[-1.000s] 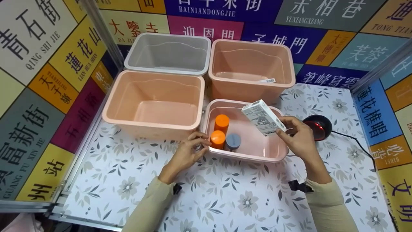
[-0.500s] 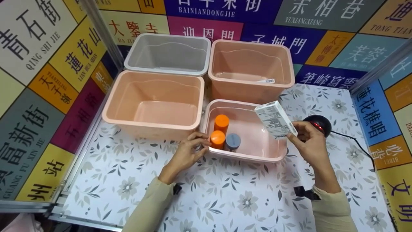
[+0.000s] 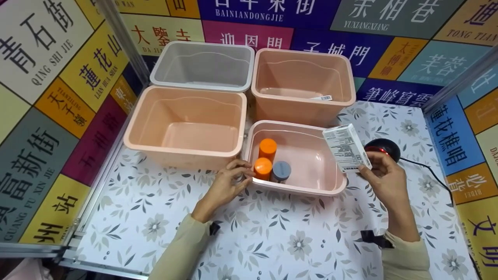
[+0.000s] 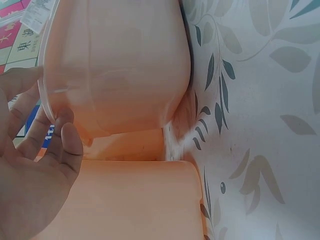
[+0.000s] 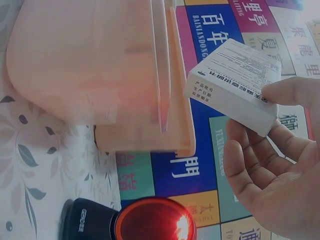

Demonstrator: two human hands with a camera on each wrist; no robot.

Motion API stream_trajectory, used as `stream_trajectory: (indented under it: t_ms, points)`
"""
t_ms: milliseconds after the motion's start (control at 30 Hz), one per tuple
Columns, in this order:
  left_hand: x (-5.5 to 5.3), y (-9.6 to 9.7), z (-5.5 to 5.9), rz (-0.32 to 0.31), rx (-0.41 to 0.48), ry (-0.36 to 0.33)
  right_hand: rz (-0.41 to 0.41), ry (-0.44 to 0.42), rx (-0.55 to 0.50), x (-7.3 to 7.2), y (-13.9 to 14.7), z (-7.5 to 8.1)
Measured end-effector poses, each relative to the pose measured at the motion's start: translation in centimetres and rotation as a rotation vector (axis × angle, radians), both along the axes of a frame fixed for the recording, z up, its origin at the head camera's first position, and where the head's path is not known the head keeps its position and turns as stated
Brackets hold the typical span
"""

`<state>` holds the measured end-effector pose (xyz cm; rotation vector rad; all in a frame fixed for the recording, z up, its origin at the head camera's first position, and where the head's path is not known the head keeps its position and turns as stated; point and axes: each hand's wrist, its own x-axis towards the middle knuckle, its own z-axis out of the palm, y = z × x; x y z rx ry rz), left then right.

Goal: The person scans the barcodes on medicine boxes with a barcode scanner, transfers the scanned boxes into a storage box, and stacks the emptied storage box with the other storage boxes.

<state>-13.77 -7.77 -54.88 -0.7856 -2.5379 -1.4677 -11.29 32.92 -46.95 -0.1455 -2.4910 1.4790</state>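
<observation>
My right hand (image 3: 389,181) pinches a small white medicine box (image 3: 347,147) between thumb and fingers, tilted above the right end of a shallow pink bin (image 3: 299,190). Printed text covers the box's broad face; in the right wrist view, the box (image 5: 232,85) also shows its printed end. My left hand (image 3: 225,182) grips the bin's left rim, with fingers curled at the edge in the left wrist view. Inside the bin stand two orange-capped bottles (image 3: 268,147) and a bottle with a grey-blue cap (image 3: 281,170).
A black scanner (image 3: 383,149) glowing red stands right of the bin, its cable running right. Behind are a pink bin (image 3: 303,111) with a white item (image 3: 323,97) inside and a grey bin (image 3: 202,87). Another pink bin (image 3: 184,149) is at left.
My right hand has moved right and slightly toward me with the medicine box, bringing it from over the bin to its right edge by the scanner. My left hand has stayed put.
</observation>
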Motion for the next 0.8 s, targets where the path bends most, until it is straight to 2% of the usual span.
stream_trajectory:
  t_ms: [200, 633, 800]
  points:
    - [0.0, 0.0, 0.0, 0.002, 0.002, 0.024, -0.056, -0.018, 0.013, 0.4, 0.8, -0.4]
    - [0.0, 0.0, 0.1, 0.005, -0.017, -0.01, -0.199, -0.067, 0.015, 1.4, 2.1, -1.4]
    - [0.0, 0.0, 0.0, 0.005, -0.013, -0.004, -0.23, -0.04, 0.017, 1.9, 2.5, -2.3]
